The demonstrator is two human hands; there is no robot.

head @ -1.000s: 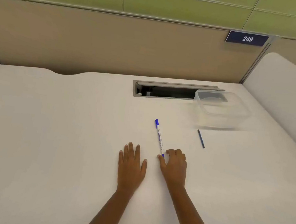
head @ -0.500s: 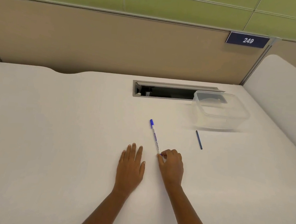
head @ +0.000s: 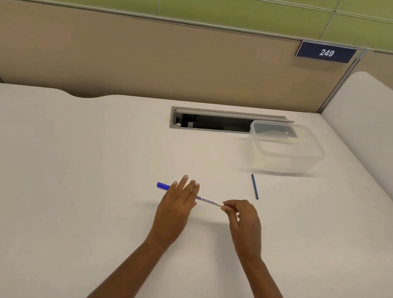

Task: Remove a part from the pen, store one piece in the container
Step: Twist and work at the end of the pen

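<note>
White-barrelled marker pen (head: 209,201) reads "WHITE BOARD", blue cap (head: 163,186) pointing left. Right hand (head: 243,220) pinches its tail end, lifted off the worktop (head: 65,183). Left hand (head: 178,204) is flat and open across the barrel, can't tell if it's gripping. Clear plastic container (head: 285,148) sits far right, thin blue stick (head: 254,186) just in front. Wall plate (head: 326,52) says "249".

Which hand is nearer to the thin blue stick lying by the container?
Right. The right hand pinches the pen at its end, just below and left of the thin blue stick. The left hand is farther left, by the blue cap.
</note>
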